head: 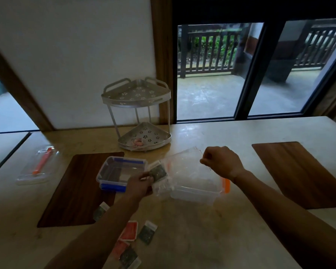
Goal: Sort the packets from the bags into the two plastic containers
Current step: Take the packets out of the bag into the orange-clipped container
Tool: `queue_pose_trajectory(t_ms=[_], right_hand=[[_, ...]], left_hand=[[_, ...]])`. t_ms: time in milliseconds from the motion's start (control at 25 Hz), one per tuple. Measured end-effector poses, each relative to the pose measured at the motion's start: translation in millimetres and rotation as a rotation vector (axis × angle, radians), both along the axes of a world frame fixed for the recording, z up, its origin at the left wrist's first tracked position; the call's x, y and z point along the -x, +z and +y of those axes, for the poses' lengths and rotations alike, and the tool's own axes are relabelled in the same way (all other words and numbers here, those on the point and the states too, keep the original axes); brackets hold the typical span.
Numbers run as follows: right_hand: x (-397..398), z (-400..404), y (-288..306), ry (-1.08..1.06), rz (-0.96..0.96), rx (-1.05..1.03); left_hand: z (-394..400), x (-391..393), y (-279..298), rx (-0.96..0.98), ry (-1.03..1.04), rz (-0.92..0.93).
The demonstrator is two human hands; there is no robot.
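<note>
Green foil, dark and speckled: that is the packet point(159, 172) pinched between the thumb and fingers point(144, 176) of my left hand point(139, 186), held just over the gap between the two plastic containers. My right hand point(220, 162) is closed in a fist, its fingers pressed together on the upper edge of the clear bag point(184, 167), which hangs slack above the orange-clipped container point(198, 191). The blue-clipped container point(120, 172) sits open to the left, on a wooden mat point(74, 189); I cannot tell whether anything lies in it.

To do this step well, I judge I should draw the packet fully clear of the bag mouth before letting go, keep the bag lifted so it does not flop over either container, and drop the green one squarely in its chosen box rather than on the rim. More packets wait near me on the desk point(192, 230): a green packet by the mat point(100, 210), a red packet point(128, 231), another green one point(147, 232), and a small heap at the bottom edge point(126, 255), so colour seems the sorting rule.

Further out, a clear lid with an orange strip point(40, 165) lies at the left, a metal corner rack point(142, 111) stands against the wall, and a second mat point(299, 173) lies at the right. Beyond the window point(219, 74) is a dim terrace with railings; the room is poorly lit.
</note>
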State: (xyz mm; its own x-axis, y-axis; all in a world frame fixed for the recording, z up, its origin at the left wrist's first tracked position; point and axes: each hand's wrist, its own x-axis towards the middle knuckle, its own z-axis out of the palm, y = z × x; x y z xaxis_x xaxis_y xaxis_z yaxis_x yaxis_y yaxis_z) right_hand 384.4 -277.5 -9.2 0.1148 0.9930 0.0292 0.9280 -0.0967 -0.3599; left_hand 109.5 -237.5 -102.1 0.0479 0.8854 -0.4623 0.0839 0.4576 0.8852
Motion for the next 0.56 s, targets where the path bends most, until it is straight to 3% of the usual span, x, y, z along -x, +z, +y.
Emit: queue_pose_trajectory(t_ms=[560], right_hand=[[-28.7,33.4,-85.5,-0.033,0.157,0.223]], left_hand=[[23.6,-22.2,10.0,-0.055,-0.042,0.282]])
